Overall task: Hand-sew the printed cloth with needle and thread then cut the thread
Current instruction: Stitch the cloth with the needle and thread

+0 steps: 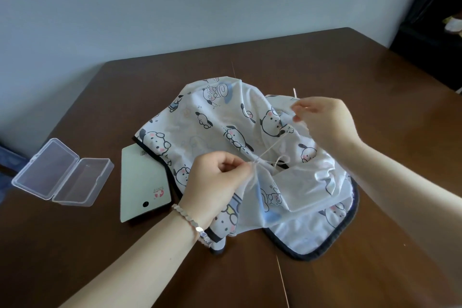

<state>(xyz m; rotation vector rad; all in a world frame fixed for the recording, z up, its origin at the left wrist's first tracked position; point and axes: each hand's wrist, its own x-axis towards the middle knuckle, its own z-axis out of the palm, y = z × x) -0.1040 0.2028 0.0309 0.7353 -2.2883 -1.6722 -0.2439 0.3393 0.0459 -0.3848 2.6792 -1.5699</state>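
Head view: the printed cloth lies bunched on the counter; the left hand, at seven o'clock of the heap, pinches a fold in its fingers, probably anchoring the stitch; the right hand, at two o'clock, pinches the needle, so the thread runs taut between.

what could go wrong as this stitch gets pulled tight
1. The thread has a slack loop lying beside the stitch where the left hand pinches the printed cloth. Pulling further could snag that loop into a knot.
2. The cloth is already gathered at the pinch, so a hard pull may pucker the seam.
3. The needle sticks up past the fingertips of the right hand and could prick a finger.
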